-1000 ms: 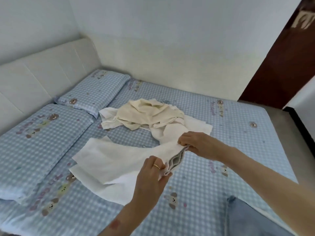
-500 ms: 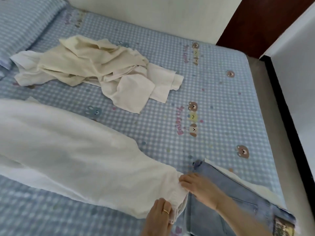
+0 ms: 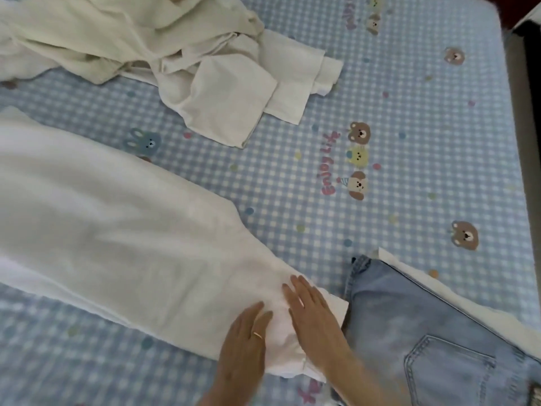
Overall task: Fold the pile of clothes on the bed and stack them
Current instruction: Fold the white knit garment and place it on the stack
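A long white garment [image 3: 111, 230] lies stretched across the bed from the left edge to the lower middle. My left hand [image 3: 244, 344] and my right hand [image 3: 313, 320] both lie flat with straight fingers on its near end, pressing the cloth onto the sheet. A ring shows on my left hand. A crumpled pile of cream and white clothes [image 3: 164, 51] sits at the top left. Folded light-blue jeans [image 3: 415, 332] lie at the lower right on a white garment [image 3: 456, 291].
The bed sheet [image 3: 409, 118] is blue-and-white checked with bear prints. Its right edge meets a grey floor strip [image 3: 524, 142]. Bare sheet spreads between the pile and the jeans.
The white garment was pulled off the pile and laid flat toward me. Both hands let go of its end and now press flat on it. The view dropped closer to the bed.
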